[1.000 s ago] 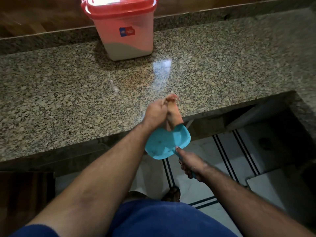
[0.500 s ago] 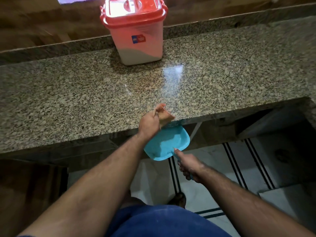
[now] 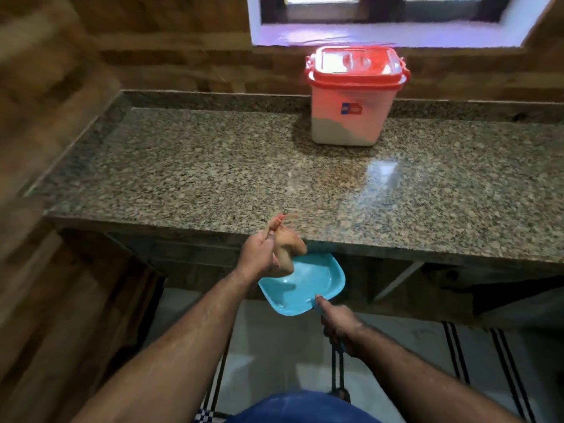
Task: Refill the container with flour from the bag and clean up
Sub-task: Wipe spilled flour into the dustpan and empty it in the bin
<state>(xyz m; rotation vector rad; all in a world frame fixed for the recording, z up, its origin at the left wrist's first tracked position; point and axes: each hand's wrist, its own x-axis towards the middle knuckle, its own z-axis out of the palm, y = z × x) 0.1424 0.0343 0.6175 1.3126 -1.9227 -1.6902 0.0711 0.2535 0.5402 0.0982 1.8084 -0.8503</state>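
Nearest: right hand [image 3: 337, 325], fingers wrapped round the handle of a turquoise plastic dustpan [image 3: 300, 285], forefinger laid along it pointing at the tray. Pan held level just under the front lip of the speckled granite counter [image 3: 213, 166], mouth toward the edge, handle running back toward the person.

Left hand [image 3: 261, 254] just above the pan's left side at the counter edge, fingers clamped on a crumpled tan cloth or brush [image 3: 287, 250]; blurred, cannot tell which. It overhangs the tray, so anything swept off the edge should drop straight in.

Far: red-lidded translucent plastic container [image 3: 354, 99] at the back of the counter under the window [image 3: 384, 19], lid on, white flour [image 3: 338, 134] low inside. Well apart from both hands, up and right; right hand nearer. Flour bag not in view. Likely cleanup stage.
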